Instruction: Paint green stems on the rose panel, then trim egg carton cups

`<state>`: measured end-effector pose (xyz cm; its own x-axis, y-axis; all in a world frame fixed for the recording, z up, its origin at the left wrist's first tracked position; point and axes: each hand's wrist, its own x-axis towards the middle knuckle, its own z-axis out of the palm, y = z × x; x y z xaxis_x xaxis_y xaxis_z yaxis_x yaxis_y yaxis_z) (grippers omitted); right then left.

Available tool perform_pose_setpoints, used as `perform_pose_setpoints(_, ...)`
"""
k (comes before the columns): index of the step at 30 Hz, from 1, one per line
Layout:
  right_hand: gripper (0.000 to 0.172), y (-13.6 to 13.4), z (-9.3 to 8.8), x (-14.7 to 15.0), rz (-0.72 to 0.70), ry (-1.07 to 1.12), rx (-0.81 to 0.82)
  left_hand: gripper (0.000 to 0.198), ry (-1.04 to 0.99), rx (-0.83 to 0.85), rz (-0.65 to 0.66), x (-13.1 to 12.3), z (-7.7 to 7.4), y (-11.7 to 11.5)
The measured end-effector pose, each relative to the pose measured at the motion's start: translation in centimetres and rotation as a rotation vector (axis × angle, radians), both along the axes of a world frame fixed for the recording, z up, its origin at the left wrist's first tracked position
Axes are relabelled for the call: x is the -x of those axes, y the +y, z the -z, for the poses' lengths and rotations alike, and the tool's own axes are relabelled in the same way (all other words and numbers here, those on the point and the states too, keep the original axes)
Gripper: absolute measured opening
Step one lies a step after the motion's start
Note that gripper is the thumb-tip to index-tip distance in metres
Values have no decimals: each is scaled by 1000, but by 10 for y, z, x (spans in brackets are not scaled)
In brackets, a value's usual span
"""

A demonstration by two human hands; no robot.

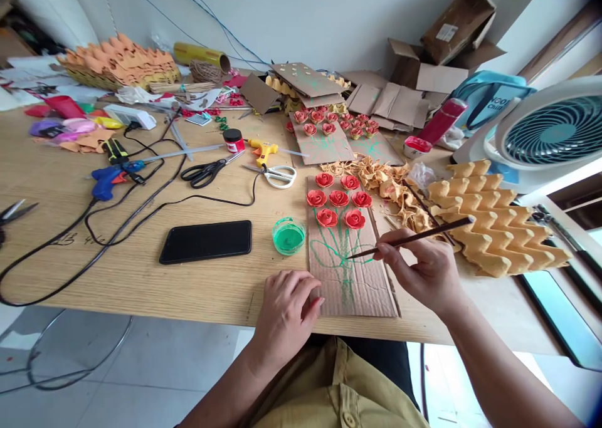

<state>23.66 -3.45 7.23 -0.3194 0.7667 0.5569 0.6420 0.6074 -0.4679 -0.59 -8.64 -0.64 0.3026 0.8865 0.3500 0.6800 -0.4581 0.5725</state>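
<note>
A brown cardboard sheet (362, 290) lies at the table's near edge, with several red paper roses (338, 198) stuck to its top half and green painted stems (339, 252) below them. My right hand (426, 271) pinches a thin dark paintbrush (414, 237), its tip touching the green paint on the sheet. My left hand (286, 309) rests with curled fingers on the sheet's lower left corner, pressing it down. A small round pot of green paint (288, 235) stands just left of the sheet.
A black phone (205, 241) lies left of the paint pot. Scissors (207, 171), glue guns (110, 177) and black cables (117, 227) spread over the left. Orange egg trays (493, 221) and a white fan (545, 130) stand at right. More rose cards (324, 136) and cardboard boxes (423, 77) lie behind.
</note>
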Motion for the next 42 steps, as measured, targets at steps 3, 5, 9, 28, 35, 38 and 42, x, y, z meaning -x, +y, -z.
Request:
perform_pose_setpoints(3, 11, 4, 8, 11, -31, 44, 32, 16, -7, 0, -4, 0, 1, 0)
perform_pose_setpoints(5, 11, 8, 14, 20, -71, 83, 55, 16, -12, -3, -7, 0, 1, 0)
perform_pose_setpoints(9, 12, 16, 18, 37, -132, 109, 59, 16, -26, 3, -12, 0, 2, 0)
perform_pose_setpoints(28, 14, 6, 10, 1, -142, 21, 65, 15, -3, -4, -22, 0, 2, 0)
perform_pose_setpoints(35, 16, -3, -3, -11, -92, -12, 42, 15, -2, 4, -13, 0, 4, 0)
perform_pose_setpoints(38, 15, -5, -7, -8, -62, 27, 8, 15, -1, -6, -14, -1, 3, 0)
perform_pose_setpoints(42, 12, -4, -12, 12, -111, 180, -27, 13, 4, -12, -21, -1, 3, 0)
